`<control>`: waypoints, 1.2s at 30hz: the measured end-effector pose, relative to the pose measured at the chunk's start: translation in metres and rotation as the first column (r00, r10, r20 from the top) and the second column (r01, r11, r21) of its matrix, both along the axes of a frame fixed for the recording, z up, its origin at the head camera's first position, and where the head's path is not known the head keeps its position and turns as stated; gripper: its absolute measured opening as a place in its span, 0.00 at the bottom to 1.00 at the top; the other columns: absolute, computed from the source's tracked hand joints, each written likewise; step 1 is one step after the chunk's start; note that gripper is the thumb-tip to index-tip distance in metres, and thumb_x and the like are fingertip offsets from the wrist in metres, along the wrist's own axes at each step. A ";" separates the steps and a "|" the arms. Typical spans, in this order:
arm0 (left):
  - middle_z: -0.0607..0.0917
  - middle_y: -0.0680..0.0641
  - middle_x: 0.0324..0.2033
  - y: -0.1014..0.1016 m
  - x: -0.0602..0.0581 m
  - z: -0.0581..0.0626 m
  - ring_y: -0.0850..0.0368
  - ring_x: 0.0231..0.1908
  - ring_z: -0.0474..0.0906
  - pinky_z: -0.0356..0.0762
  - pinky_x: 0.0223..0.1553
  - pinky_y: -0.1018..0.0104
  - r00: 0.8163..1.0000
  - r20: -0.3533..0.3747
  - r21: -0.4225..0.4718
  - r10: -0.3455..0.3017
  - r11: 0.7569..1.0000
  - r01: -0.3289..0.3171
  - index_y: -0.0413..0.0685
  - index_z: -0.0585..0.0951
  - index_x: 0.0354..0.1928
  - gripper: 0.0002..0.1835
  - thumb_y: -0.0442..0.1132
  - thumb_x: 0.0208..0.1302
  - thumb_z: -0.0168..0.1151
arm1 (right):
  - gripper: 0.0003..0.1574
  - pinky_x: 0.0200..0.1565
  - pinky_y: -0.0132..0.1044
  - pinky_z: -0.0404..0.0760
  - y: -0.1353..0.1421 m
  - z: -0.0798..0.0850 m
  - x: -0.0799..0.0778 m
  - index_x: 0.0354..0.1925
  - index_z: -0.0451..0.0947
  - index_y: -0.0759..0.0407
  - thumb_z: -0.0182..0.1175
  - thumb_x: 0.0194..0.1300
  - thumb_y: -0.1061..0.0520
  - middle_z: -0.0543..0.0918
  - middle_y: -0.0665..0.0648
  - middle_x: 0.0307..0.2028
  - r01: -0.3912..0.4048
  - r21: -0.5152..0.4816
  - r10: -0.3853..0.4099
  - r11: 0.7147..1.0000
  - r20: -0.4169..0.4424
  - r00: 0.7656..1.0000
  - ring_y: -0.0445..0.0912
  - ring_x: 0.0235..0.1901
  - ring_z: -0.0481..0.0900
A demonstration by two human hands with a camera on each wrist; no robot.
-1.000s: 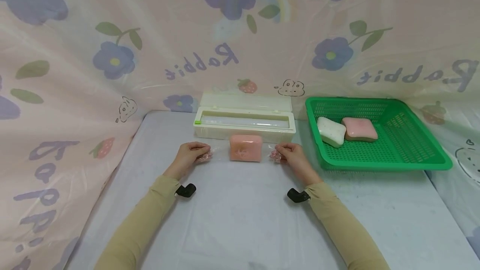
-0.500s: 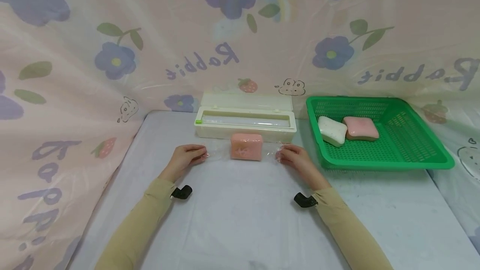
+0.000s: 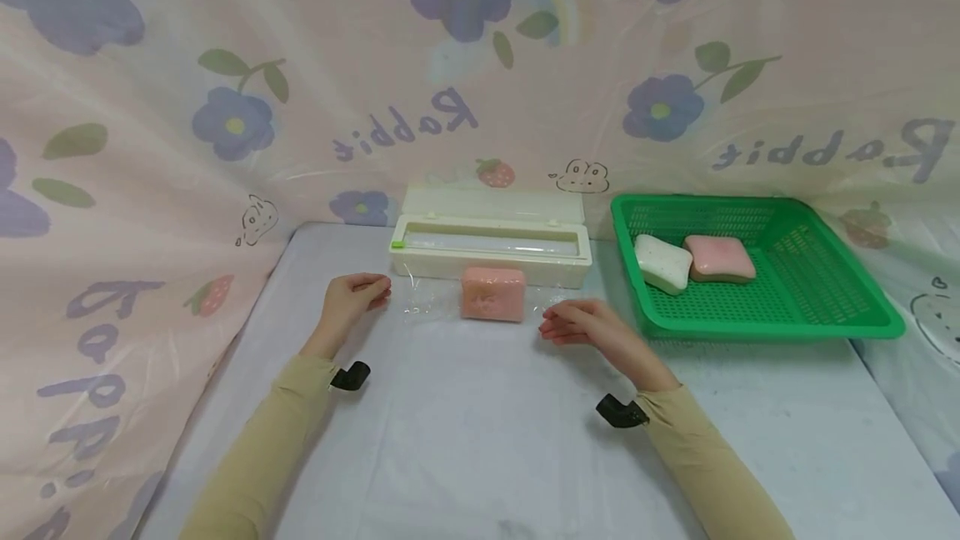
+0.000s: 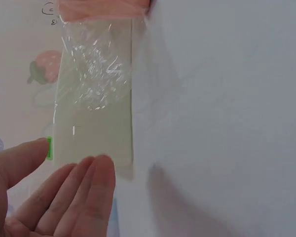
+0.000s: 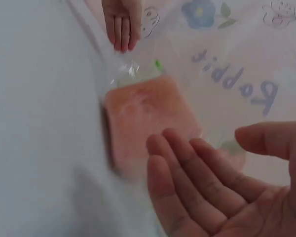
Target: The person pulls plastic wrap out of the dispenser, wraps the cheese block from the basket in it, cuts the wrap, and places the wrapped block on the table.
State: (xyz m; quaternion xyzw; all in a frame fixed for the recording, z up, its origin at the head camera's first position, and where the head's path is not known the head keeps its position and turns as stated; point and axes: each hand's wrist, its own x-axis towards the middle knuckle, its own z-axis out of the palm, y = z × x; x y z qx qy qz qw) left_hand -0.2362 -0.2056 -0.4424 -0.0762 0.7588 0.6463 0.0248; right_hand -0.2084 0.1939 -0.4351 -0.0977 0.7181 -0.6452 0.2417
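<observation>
A pink bar of soap (image 3: 492, 295) stands in front of the cling film box, wrapped in clear film. Crinkled film (image 4: 96, 69) sticks out from its left side, and more film spreads at its right. My left hand (image 3: 348, 307) is left of the film end, apart from it, thumb and fingers relaxed. On the other side my right hand (image 3: 592, 332) hovers near the soap with fingers extended and thumb spread, holding nothing. In the right wrist view the soap (image 5: 148, 118) lies just beyond my right fingertips (image 5: 160, 170).
Behind the soap sits the white cling film box (image 3: 491, 265), lid raised, with a roll inside and a green slider (image 3: 398, 245). At the right is a green basket (image 3: 772, 328) with a white soap (image 3: 663, 263) and a pink soap (image 3: 720, 258). A printed curtain (image 3: 300, 90) borders the table.
Both hands have let go of the twisted film ends. My left hand has drawn away to the left; my right hand has opened and its fingertips shifted slightly toward the soap.
</observation>
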 end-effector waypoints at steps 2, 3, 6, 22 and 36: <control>0.81 0.32 0.48 -0.001 -0.006 0.002 0.46 0.46 0.82 0.81 0.46 0.65 0.999 -0.029 -0.085 0.033 0.996 -0.035 0.28 0.77 0.53 0.21 0.37 0.64 0.64 | 0.30 0.51 0.43 0.80 -0.011 0.012 -0.005 0.55 0.71 0.75 0.52 0.73 0.47 0.78 0.73 0.50 -0.022 -0.023 0.020 0.999 -0.044 0.999 0.58 0.48 0.80; 0.81 0.33 0.48 -0.001 -0.009 0.004 0.45 0.47 0.81 0.81 0.46 0.65 0.998 -0.041 -0.120 0.047 0.991 -0.052 0.30 0.77 0.54 0.22 0.39 0.64 0.64 | 0.29 0.51 0.43 0.80 -0.017 0.017 -0.008 0.55 0.72 0.73 0.52 0.73 0.47 0.78 0.73 0.50 -0.028 -0.034 0.026 0.999 -0.065 0.998 0.58 0.49 0.79; 0.82 0.38 0.50 -0.002 -0.019 0.007 0.48 0.50 0.80 0.80 0.48 0.65 0.995 -0.069 -0.213 0.071 0.974 -0.084 0.35 0.77 0.56 0.26 0.45 0.62 0.67 | 0.27 0.53 0.44 0.79 -0.036 0.033 -0.021 0.55 0.72 0.72 0.52 0.73 0.49 0.78 0.72 0.50 -0.034 -0.064 0.026 0.997 -0.125 0.992 0.60 0.50 0.78; 0.78 0.37 0.55 0.000 -0.063 0.008 0.49 0.53 0.78 0.78 0.50 0.67 0.990 -0.096 -0.236 -0.103 0.969 0.078 0.34 0.74 0.60 0.37 0.43 0.50 0.76 | 0.19 0.55 0.46 0.77 -0.136 0.044 -0.107 0.55 0.71 0.77 0.51 0.73 0.62 0.80 0.69 0.48 -0.027 -0.145 -0.005 0.989 -0.217 0.976 0.59 0.51 0.78; 0.79 0.37 0.54 -0.001 -0.071 0.005 0.49 0.52 0.78 0.79 0.46 0.70 0.979 -0.142 -0.207 -0.149 0.971 0.118 0.34 0.76 0.58 0.36 0.40 0.46 0.78 | 0.18 0.53 0.41 0.79 -0.187 0.011 -0.137 0.54 0.73 0.78 0.50 0.72 0.66 0.79 0.72 0.49 0.026 -0.146 -0.073 0.989 -0.325 0.943 0.59 0.51 0.78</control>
